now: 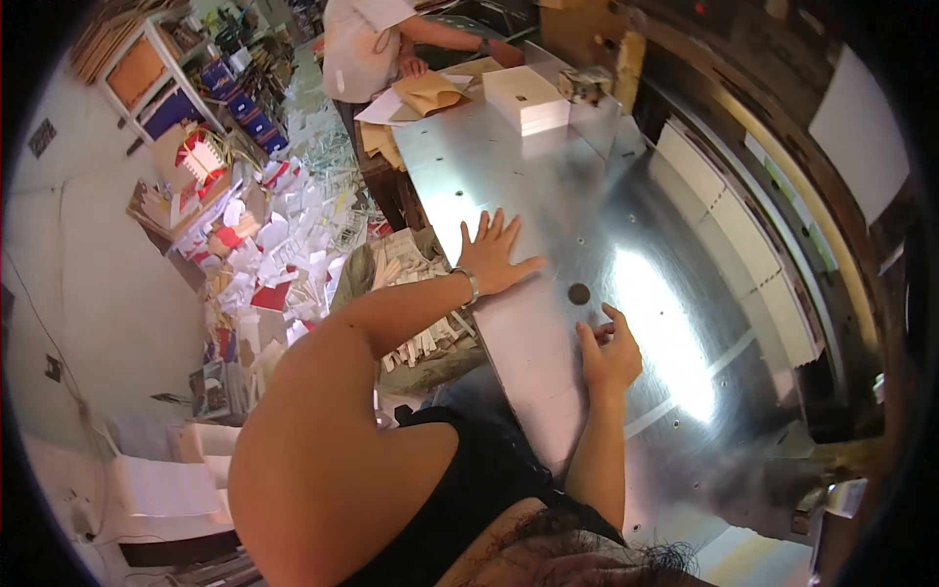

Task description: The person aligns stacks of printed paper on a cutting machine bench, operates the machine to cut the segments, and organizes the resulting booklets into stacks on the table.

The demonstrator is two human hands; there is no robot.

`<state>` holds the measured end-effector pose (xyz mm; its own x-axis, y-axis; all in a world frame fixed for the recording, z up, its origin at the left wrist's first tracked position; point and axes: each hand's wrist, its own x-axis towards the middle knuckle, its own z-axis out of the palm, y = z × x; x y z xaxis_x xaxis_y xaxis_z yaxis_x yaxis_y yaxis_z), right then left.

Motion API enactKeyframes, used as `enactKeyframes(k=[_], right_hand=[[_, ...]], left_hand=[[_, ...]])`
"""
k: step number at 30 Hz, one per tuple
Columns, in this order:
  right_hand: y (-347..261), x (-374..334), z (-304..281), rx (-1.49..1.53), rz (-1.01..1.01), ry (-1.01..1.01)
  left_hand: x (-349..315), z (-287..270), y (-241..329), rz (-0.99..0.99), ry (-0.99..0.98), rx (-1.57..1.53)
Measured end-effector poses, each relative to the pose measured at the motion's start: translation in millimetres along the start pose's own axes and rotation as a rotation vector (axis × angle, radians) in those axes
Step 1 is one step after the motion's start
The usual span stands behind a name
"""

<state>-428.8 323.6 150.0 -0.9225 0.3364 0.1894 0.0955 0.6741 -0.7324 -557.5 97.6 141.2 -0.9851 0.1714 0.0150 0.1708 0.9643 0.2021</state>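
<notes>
My left hand (496,256) lies flat with its fingers spread on the shiny metal table (533,201), near its left edge. A band shows on that wrist. Over the same surface, my right hand (612,354) is loosely curved, thumb and forefinger apart, and nothing shows between them. Whether it touches the metal I cannot tell. A dark round spot (579,293), a hole or a disc, lies just beyond its fingertips. Farther off on the table stands a neat stack of white paper blocks (528,103).
A co-worker (370,49) stands at the far end by brown and white sheets (430,95). Paper scraps (284,249) litter the floor at left. A sack of paper strips (425,338) sits beside the table. Long white paper stacks (729,220) line the right side.
</notes>
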Motion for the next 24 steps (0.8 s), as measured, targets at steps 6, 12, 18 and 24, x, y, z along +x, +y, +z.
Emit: enactKeyframes(k=[6,12,18,24], right_hand=[[-4,8,-32,0.368,0.015,-0.161],[33,4,-53,0.474,0.226,0.056],[35,-12,-81,0.445,0.303,0.165],[26,14,-66,0.479,0.198,0.146]], left_hand=[[-8,-13,-12,-0.011,0.037,0.000],[-17,-16,-8,-0.057,-0.079,0.077],[-5,0,10,0.110,-0.077,0.043],[-4,-5,-15,0.021,0.009,0.024]])
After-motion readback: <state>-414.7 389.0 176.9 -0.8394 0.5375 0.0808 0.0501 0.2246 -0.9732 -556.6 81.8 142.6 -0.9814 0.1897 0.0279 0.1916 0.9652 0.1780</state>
